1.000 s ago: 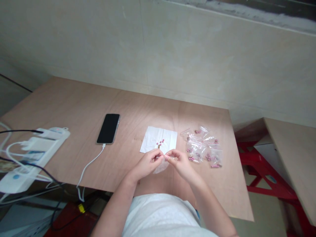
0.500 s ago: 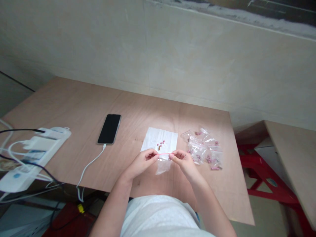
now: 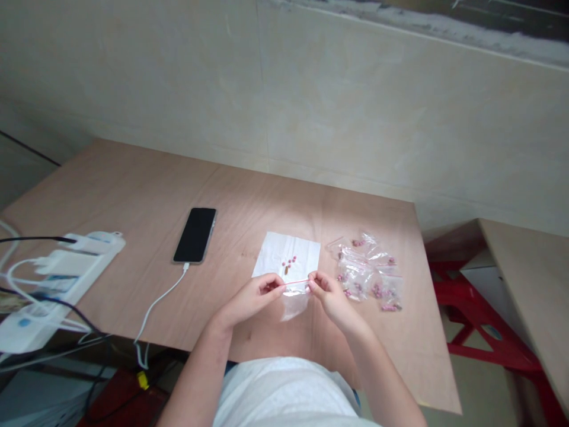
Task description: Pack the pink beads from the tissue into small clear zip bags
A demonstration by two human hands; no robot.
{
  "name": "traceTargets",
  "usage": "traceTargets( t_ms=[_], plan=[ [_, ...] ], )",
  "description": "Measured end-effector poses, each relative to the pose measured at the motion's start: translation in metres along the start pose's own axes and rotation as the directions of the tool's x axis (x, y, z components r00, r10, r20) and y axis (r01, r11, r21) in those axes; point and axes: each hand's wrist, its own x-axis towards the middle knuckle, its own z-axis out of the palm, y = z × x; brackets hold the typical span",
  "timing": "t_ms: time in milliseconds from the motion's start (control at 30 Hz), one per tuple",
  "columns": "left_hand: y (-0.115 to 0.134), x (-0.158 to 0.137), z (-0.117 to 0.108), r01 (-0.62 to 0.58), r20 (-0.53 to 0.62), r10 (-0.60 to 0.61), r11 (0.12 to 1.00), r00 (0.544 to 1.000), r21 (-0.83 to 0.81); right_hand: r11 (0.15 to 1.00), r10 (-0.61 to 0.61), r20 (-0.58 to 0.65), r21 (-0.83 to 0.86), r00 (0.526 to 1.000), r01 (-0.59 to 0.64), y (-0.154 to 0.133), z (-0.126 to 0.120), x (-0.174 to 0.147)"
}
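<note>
Between my two hands is a small clear zip bag (image 3: 295, 305) with a red strip along its top edge. My left hand (image 3: 262, 292) pinches the left end of that edge, and my right hand (image 3: 326, 290) pinches the right end. The bag hangs down toward me, and no contents show in it. Just beyond my fingers lies a white sheet of paper (image 3: 284, 246). Several small pink pieces (image 3: 290, 261) and a brown one (image 3: 287, 270) rest on the paper, too small to name.
To the right, several clear zip bags (image 3: 358, 273) with pink pieces inside lie in a pile. A black phone (image 3: 194, 235) on a white charging cable (image 3: 157, 299) is to the left. Farther left, a white power strip (image 3: 84, 270) crowds the table (image 3: 249, 196) edge. A red stool (image 3: 471, 326) stands at right.
The red edge of the bag has gone from level to slightly tilted, its right end higher. Both hands keep their pinch. The whole view has shifted slightly.
</note>
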Motion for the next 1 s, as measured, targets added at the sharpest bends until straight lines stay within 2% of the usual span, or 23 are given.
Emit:
traceTargets(
  t_ms=[100, 167, 233, 300, 367, 400, 433, 533, 633, 700, 833, 933, 1000],
  plan=[
    [0.001, 0.001, -0.003, -0.008, 0.045, 0.006, 0.999, 0.999, 0.051, 0.998, -0.033, -0.003, -0.058, 0.999, 0.033, -0.002, 0.003, 0.001],
    [-0.001, 0.007, -0.007, -0.013, 0.001, 0.013, 0.998, 1.000, 0.063, 0.996, -0.061, -0.008, -0.065, 0.998, 0.060, -0.006, 0.001, 0.003],
    [-0.004, 0.019, -0.013, -0.021, -0.098, 0.025, 0.999, 0.995, 0.037, 0.990, -0.115, -0.119, -0.095, 0.986, 0.104, -0.011, -0.009, 0.007],
    [-0.010, 0.038, -0.023, -0.049, -0.247, 0.043, 0.999, 0.968, -0.016, 0.965, -0.195, -0.326, -0.230, 0.925, 0.122, -0.012, -0.027, 0.011],
    [-0.018, 0.060, -0.034, -0.052, -0.436, 0.012, 0.995, 0.900, -0.080, 0.884, -0.304, -0.479, -0.464, 0.823, 0.057, -0.010, -0.052, 0.013],
    [-0.023, 0.071, -0.040, -0.035, -0.511, -0.024, 0.994, 0.859, -0.105, 0.812, -0.359, -0.505, -0.584, 0.785, -0.005, -0.008, -0.064, 0.013],
    [-0.028, 0.081, -0.045, 0.010, -0.556, -0.073, 0.993, 0.828, -0.116, 0.738, -0.398, -0.499, -0.673, 0.770, -0.054, -0.005, -0.077, 0.012],
    [-0.039, 0.101, -0.058, 0.054, -0.591, -0.108, 0.993, 0.799, -0.108, 0.579, -0.438, -0.465, -0.800, 0.769, -0.154, 0.004, -0.104, 0.010],
    [-0.045, 0.105, -0.063, 0.071, -0.614, -0.112, 0.993, 0.781, -0.090, 0.511, -0.445, -0.447, -0.838, 0.776, -0.190, 0.010, -0.117, 0.009],
    [-0.045, 0.101, -0.062, 0.081, -0.628, -0.115, 0.993, 0.770, -0.082, 0.506, -0.433, -0.442, -0.840, 0.786, -0.194, 0.012, -0.119, 0.010],
    [-0.044, 0.085, -0.055, 0.087, -0.625, -0.114, 0.994, 0.772, -0.073, 0.575, -0.375, -0.496, -0.787, 0.783, -0.224, 0.010, -0.121, 0.012],
    [-0.044, 0.067, -0.044, 0.076, -0.580, -0.100, 0.995, 0.808, -0.067, 0.630, -0.316, -0.542, -0.733, 0.779, -0.255, 0.001, -0.120, 0.003],
    [-0.043, 0.053, -0.034, 0.058, -0.494, -0.074, 0.997, 0.866, -0.047, 0.682, -0.243, -0.549, -0.683, 0.800, -0.262, -0.006, -0.118, -0.009]
  ],
)
